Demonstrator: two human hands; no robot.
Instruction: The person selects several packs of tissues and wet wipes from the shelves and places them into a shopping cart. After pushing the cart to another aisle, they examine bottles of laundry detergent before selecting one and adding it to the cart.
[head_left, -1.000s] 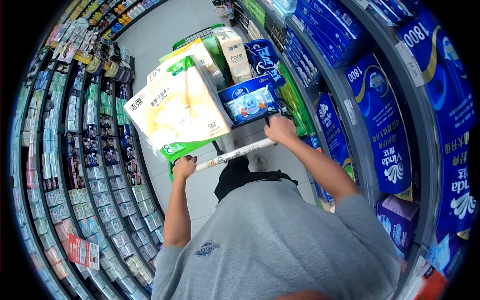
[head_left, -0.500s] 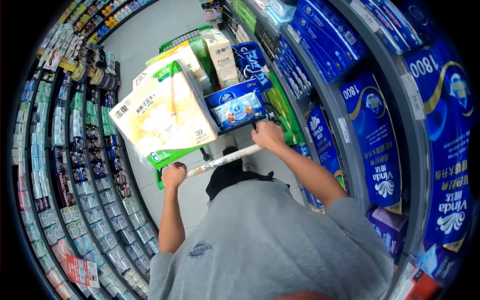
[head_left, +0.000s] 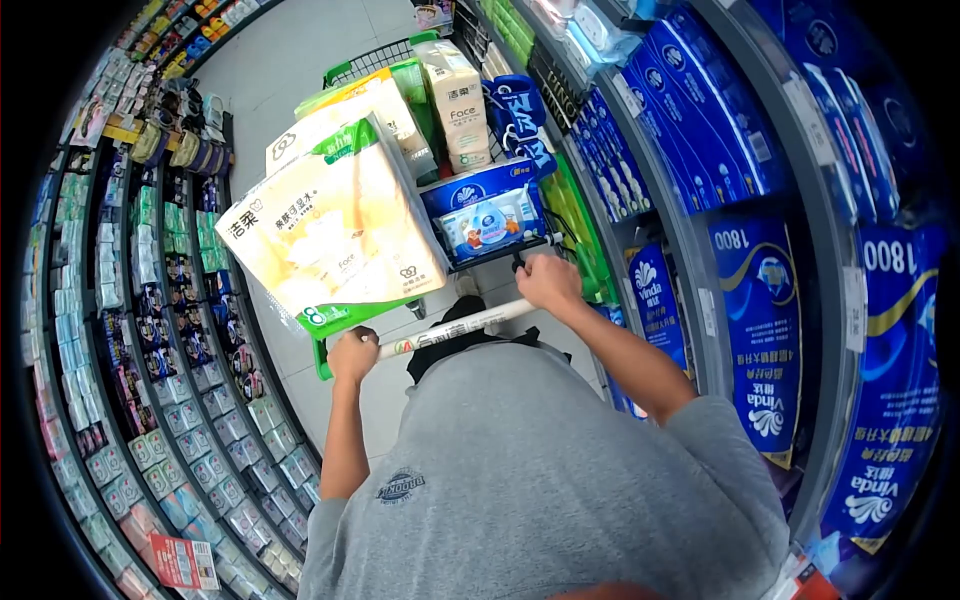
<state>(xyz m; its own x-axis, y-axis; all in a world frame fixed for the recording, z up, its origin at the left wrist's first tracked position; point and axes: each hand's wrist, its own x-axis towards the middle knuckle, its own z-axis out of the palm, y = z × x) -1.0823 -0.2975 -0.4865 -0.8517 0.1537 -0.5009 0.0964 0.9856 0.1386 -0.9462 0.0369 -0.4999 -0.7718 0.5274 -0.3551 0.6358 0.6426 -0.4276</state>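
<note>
Head view: the left hand (head_left: 352,355) and right hand (head_left: 548,282), set apart, each clamp the white cylindrical push bar (head_left: 455,327) of a green-framed wire shopping cart (head_left: 372,62). Beyond the bar, a large cream-and-green plastic-wrapped tissue pack (head_left: 335,240) sits beside a blue wet-wipe packet (head_left: 490,222). Blue paper bales (head_left: 760,320) line the right-hand shelving.

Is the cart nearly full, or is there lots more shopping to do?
Nearly full. The cart already holds a big tissue pack, blue wipes and boxes, piled high. The left hand and right hand grip the handle. Left: little room, and nothing is unloaded yet.
</note>
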